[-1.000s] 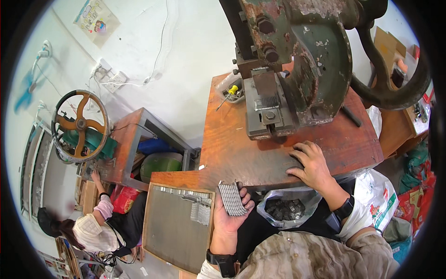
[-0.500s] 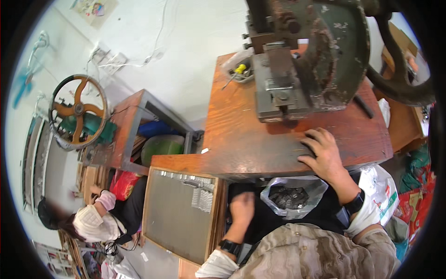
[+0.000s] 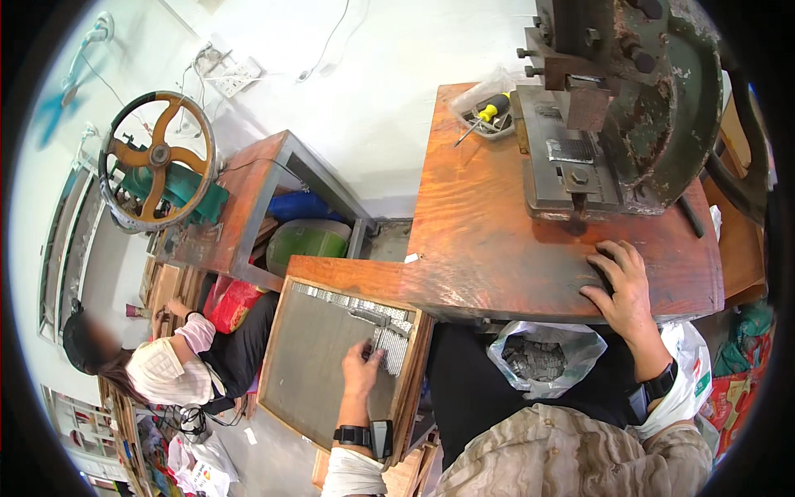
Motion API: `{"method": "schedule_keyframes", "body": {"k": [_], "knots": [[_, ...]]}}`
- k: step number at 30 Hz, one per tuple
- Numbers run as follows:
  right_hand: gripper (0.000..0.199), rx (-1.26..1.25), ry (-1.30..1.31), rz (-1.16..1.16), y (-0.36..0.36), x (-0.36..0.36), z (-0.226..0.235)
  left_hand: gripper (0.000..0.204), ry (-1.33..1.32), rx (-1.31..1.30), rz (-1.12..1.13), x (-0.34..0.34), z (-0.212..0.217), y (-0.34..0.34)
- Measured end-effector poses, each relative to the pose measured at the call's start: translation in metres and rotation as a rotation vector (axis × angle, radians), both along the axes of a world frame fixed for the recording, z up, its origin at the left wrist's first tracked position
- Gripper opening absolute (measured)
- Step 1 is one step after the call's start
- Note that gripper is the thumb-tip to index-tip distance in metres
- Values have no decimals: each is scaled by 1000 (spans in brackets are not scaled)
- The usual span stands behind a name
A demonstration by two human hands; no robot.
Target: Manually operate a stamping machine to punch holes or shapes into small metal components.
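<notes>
My left hand (image 3: pixel 361 370) is over a wood-framed tray (image 3: pixel 308 373), at the near end of a block of small metal pieces (image 3: pixel 396 349) set in close rows. Its fingers are drawn together by the pieces; what they pinch, if anything, is too small to make out. My right hand (image 3: pixel 623 286) rests on the wooden bench top (image 3: pixel 489 257), fingers apart and holding nothing. Beyond it stands a green hand press (image 3: pixel 679 108) with a metal bed (image 3: pixel 571 151). An open clear plastic bag (image 3: pixel 584 364) with grey metal pieces inside sits at my lap.
A tub (image 3: pixel 484 103) holding a yellow-and-black screwdriver (image 3: pixel 495 108) stands left of the press. A dark rod (image 3: pixel 690 217) lies to its right. Another press with a large handwheel (image 3: pixel 157 156) is at far left, where a person (image 3: pixel 170 364) sits working.
My left hand has moved left from beside the plastic bag onto the tray's metal pieces. The right hand stays on the bench. The whole view has shifted, bringing the tub and screwdriver into fuller sight.
</notes>
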State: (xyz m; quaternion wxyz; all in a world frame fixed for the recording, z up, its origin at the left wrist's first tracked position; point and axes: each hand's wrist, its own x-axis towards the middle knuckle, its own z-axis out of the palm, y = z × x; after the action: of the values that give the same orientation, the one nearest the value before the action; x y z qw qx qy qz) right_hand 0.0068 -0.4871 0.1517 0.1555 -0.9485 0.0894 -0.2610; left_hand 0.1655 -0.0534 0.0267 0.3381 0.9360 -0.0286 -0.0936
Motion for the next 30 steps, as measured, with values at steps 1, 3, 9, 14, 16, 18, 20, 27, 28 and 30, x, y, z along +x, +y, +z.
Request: {"method": "schedule_keyframes", "body": {"k": [1, 3, 9, 14, 16, 18, 20, 27, 28, 30], "knots": [[45, -4, 6, 0, 0, 1, 0, 47, -62, -95, 49, 2, 7, -4], [45, -9, 12, 0, 0, 1, 2, 47, 18, -95, 16, 14, 9, 1], [44, -19, 13, -9, 2, 2, 2, 51, 158, -152, -80, 19, 9, -3], [45, -18, 17, 0, 2, 2, 3, 60, 240, -188, -10, 22, 6, 2], [44, -18, 17, -1, 2, 1, 2, 58, 230, -201, -8, 22, 4, 4], [44, -18, 14, -5, 2, 1, 2, 57, 219, -215, -11, 19, 1, 4], [44, -20, 19, -10, 2, 1, 1, 51, -9, 33, -92, 12, -3, -1], [43, -15, 0, 1, 0, 5, 1, 53, -127, 277, -158, 15, -2, -1], [44, -23, -4, 1, -1, 6, 1, 49, -171, 288, -152, 14, -2, -4], [44, -32, -10, -11, -2, 3, 2, 45, -220, 296, -158, 10, -1, -6]]}}
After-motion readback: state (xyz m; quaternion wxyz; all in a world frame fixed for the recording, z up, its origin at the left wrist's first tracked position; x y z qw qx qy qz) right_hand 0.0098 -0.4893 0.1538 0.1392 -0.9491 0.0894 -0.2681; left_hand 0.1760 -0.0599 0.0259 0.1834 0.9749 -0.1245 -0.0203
